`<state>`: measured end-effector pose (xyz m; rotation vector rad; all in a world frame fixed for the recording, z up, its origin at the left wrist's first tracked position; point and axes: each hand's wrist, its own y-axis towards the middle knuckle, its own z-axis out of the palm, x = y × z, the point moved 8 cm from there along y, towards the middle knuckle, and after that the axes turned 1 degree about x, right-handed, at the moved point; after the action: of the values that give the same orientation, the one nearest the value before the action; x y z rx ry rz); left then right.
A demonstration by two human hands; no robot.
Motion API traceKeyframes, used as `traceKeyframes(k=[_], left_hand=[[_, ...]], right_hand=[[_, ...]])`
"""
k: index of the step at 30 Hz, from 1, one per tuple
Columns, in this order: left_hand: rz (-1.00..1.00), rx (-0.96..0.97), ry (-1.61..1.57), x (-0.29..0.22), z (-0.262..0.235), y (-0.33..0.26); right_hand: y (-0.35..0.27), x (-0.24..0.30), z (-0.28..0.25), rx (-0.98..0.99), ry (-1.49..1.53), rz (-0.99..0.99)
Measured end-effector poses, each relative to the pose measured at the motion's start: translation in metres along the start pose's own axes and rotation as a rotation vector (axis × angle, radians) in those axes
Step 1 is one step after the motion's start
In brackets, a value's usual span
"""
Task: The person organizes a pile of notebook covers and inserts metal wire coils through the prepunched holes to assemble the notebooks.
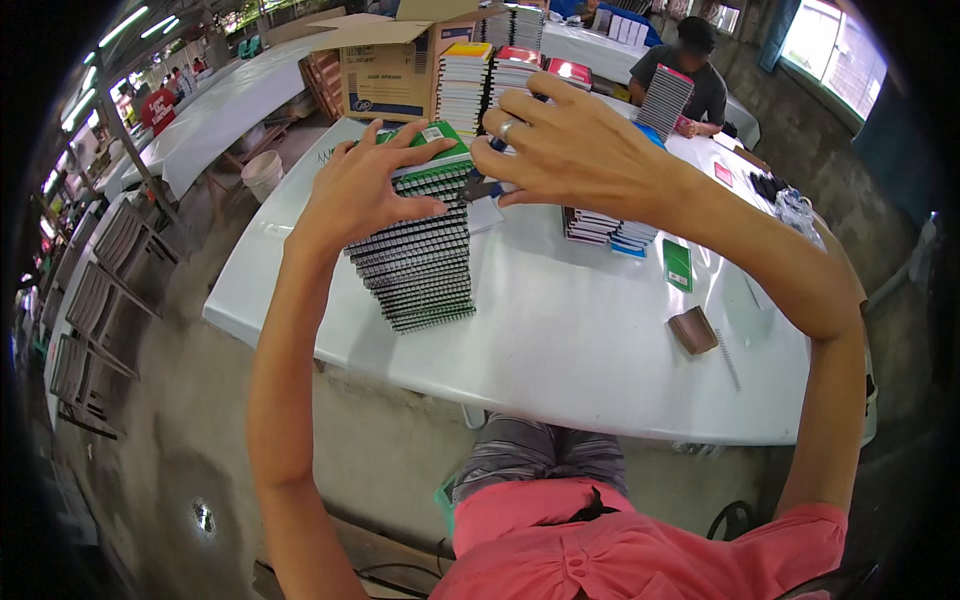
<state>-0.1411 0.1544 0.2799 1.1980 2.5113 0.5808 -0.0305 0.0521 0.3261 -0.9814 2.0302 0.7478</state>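
A tall stack of spiral notebooks (pixel 415 265) stands on the white table, its coil-bound edges facing me. My left hand (pixel 368 188) rests on the top green notebook (pixel 452 152), fingers spread over the cover and thumb by the coils. My right hand (pixel 570 145), with a ring on one finger, is closed around dark-handled pliers (pixel 478 188). The jaws of the pliers are at the right end of the upper coils; whether they touch a wire I cannot tell.
The white table (pixel 560 350) also bears a green notebook (pixel 677 265), a small brown box (pixel 692 330), a loose coil (pixel 727 360) and other notebook stacks (pixel 466 90). Behind stands a cardboard box (pixel 385 80). A person (pixel 690 75) across the table handles notebooks.
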Motion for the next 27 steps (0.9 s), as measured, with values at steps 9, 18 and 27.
traceKeyframes(k=[9,18,27], left_hand=[[-0.019,0.077,-0.011,-0.003,-0.003,0.001],[0.013,0.022,0.022,0.000,0.000,0.002],[0.023,-0.009,0.009,0.000,-0.003,-0.001]], right_hand=[[-0.001,0.015,0.012,-0.250,-0.261,-0.282],[-0.003,0.018,0.005,-0.286,-0.255,-0.281],[0.003,0.035,0.015,0.441,-0.076,0.161]])
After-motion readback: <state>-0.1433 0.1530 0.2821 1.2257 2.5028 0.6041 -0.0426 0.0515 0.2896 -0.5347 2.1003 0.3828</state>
